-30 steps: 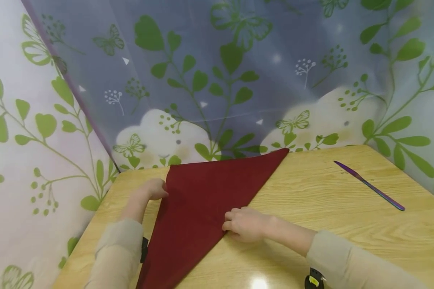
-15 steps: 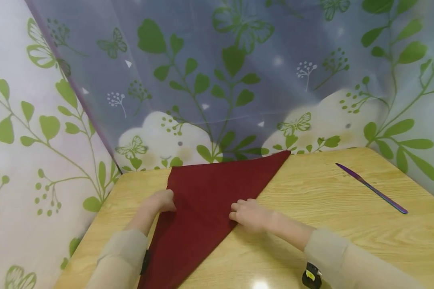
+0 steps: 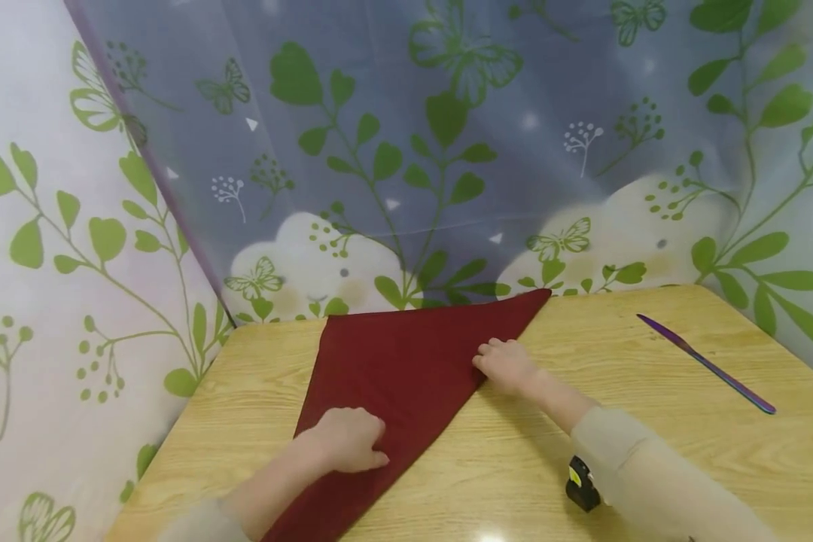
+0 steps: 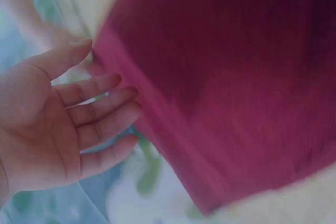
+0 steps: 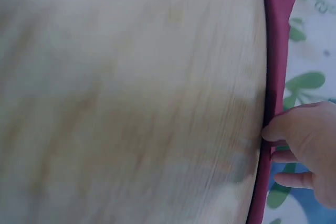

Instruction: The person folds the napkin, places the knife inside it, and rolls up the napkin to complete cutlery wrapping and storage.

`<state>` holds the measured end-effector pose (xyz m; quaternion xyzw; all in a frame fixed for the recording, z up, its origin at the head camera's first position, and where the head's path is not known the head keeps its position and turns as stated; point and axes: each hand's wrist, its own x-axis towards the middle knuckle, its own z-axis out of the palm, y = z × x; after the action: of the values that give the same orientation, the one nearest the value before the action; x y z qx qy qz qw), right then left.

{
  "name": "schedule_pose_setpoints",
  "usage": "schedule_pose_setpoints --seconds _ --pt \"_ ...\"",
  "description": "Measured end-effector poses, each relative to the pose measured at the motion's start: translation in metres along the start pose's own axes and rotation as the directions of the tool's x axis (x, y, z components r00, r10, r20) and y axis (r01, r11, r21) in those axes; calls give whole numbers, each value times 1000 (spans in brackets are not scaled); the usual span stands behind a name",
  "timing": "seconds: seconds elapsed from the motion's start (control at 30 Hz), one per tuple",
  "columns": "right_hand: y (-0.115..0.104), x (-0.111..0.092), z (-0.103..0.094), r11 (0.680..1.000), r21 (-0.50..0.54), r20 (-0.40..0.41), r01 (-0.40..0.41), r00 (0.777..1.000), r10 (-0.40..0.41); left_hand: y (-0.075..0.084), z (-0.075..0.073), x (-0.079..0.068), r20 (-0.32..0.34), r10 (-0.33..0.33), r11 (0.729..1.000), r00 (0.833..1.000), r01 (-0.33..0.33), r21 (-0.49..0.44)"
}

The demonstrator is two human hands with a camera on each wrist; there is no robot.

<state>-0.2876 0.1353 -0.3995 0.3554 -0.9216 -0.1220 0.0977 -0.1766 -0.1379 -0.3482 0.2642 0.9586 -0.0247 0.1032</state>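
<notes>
Fingertips (image 3: 479, 361) of the right hand (image 3: 506, 366) touch the cloth (image 3: 396, 361) at three o'clock, pinch unclear; the left hand (image 3: 348, 439), fingers loose, is over seven o'clock. Cloth lies at the head view's six o'clock; light strokes toward two o'clock should keep it flat.

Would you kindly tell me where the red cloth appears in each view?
Head: the red cloth, from bottom left of centre up to right of centre.
Left wrist: the red cloth fills most of the right half.
Right wrist: the red cloth is a narrow strip right of centre.
Shared landmark: the leaf-printed backdrop.
</notes>
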Motion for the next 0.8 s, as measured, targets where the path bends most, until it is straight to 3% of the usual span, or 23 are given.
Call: schedule_pose_setpoints --seconds 0.07,0.13,0.23,0.3,0.43,0.8 --pt "6 1 5 999 -37 -15 -19 1000 19 16 10 -8 -35 62 997 998 -60 37" --pt "12 0 9 997 -69 -23 -32 999 30 29 24 -14 -122 111 988 986 -96 118" --pt "20 -1 13 995 -99 -58 -28 998 23 39 42 -20 -256 122 970 959 -60 236" --pt "25 -1 15 993 -119 -98 -9 995 -3 40 48 -23 -307 105 962 946 -18 274" --pt "32 -3 18 991 -135 -156 17 987 -39 38 48 -26 -299 73 954 951 21 301" --pt "29 -34 0 993 -28 -112 113 987 -115 28 51 -39 -264 59 917 963 53 395"
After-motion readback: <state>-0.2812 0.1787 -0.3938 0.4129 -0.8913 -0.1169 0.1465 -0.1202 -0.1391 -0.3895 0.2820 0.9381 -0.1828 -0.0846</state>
